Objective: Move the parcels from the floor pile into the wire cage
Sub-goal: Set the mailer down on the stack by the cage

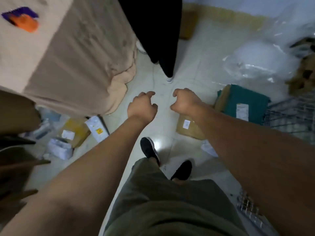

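At the right edge, the wire cage (293, 116) is picked up, its mesh blurred, and what lies inside cannot be made out. No parcel is being carried.

Over to the left now: a beige fabric mass (76, 57) is seen filling the upper corner. Below it a loose cluster is spread on the pale tiled floor (164, 123): a white plastic parcel (59, 149), a yellow padded envelope (75, 132) and a white box (97, 127).

At centre, both hands are held out over bare tile, apart and side by side. The left hand (142, 106) and the right hand (185, 101) are empty, fingers loosely curled. A black trouser leg (153, 31) of a second person is seen beyond them.

Further right, a brown parcel (189, 128) is partly covered by the right forearm. A teal parcel (243, 99) is lying just beside the cage, and crumpled clear plastic sheeting (255, 62) is spread behind it.

The count: five parcels clearly made out on the floor, three left and two right; one cage; two hands.
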Motion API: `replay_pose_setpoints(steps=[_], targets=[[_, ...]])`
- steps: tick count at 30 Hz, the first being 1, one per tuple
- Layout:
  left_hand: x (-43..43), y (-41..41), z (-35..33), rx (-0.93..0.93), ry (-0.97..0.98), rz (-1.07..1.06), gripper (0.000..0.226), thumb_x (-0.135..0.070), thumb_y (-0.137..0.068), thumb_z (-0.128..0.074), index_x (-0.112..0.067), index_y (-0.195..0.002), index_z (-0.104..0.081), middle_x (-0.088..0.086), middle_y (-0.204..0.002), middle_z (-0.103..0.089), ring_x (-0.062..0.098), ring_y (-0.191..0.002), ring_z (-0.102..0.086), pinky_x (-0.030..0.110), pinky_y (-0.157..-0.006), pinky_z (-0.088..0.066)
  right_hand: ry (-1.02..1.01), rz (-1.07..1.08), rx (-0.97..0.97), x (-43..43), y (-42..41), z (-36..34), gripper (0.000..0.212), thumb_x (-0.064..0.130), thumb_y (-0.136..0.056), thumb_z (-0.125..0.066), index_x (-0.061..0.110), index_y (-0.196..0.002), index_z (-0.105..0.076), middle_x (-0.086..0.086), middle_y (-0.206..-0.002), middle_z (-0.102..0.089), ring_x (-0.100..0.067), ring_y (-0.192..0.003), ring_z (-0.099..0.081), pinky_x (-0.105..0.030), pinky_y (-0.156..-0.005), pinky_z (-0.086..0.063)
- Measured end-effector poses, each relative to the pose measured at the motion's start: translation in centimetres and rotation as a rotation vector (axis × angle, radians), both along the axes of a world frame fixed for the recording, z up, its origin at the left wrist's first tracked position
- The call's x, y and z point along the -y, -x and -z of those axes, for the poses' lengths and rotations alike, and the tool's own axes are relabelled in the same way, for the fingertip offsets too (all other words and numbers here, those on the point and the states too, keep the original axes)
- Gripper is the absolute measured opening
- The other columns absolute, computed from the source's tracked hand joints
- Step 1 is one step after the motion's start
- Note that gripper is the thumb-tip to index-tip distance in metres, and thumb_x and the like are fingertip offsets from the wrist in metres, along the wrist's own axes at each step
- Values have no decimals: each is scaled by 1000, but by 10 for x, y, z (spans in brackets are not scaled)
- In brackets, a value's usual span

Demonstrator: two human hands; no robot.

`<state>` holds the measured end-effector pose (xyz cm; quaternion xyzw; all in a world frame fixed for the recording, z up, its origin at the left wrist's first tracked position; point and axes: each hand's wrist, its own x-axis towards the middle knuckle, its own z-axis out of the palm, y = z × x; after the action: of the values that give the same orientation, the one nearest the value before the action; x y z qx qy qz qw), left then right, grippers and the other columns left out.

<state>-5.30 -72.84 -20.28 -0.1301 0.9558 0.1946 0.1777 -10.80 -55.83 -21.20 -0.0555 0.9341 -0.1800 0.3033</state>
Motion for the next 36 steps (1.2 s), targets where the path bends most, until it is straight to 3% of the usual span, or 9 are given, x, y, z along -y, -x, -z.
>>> replay_pose_setpoints(steps=[7,14,25,31,36], targets=[[111,-134,-37,-3,-152,-560,53,-27,-94,-58,-28,-147,-51,5,-144,-57,27,-127,-58,45,-104,-49,-80,-465,47,127,-62,-50,54,25,-87,-63,22,-140,-54,-9,-138,-49,-31,-125,-52,-41,-101,-50],[201,-243,-43,-12,-142,-903,53,-32,-92,-57,-35,-145,-52,0,-142,-57,28,-124,-59,43,-102,-50,-182,-822,71,242,-125,-49,57,30,-88,-61,22,-144,-50,-10,-142,-47,-32,-129,-51,-39,-103,-48],[331,-331,-32,109,-91,-1013,52,-33,-96,-55,-33,-147,-49,3,-140,-57,26,-125,-58,44,-102,-50,-171,-817,94,409,-151,-42,65,28,-89,-63,16,-149,-40,-13,-141,-53,-32,-130,-52,-39,-102,-49],[387,-318,-19,146,-64,-1035,55,-34,-97,-54,-34,-151,-44,3,-142,-54,27,-124,-57,42,-99,-50,-210,-894,125,475,-132,-22,72,26,-91,-59,16,-155,-28,-14,-136,-55,-33,-124,-55,-39,-92,-51],[440,-293,-8,100,-46,-1074,54,-34,-97,-53,-35,-150,-45,0,-139,-58,25,-124,-58,43,-101,-49,-194,-938,251,542,-118,4,57,28,-96,-59,16,-149,-39,-14,-141,-54,-33,-126,-55,-41,-102,-49]])
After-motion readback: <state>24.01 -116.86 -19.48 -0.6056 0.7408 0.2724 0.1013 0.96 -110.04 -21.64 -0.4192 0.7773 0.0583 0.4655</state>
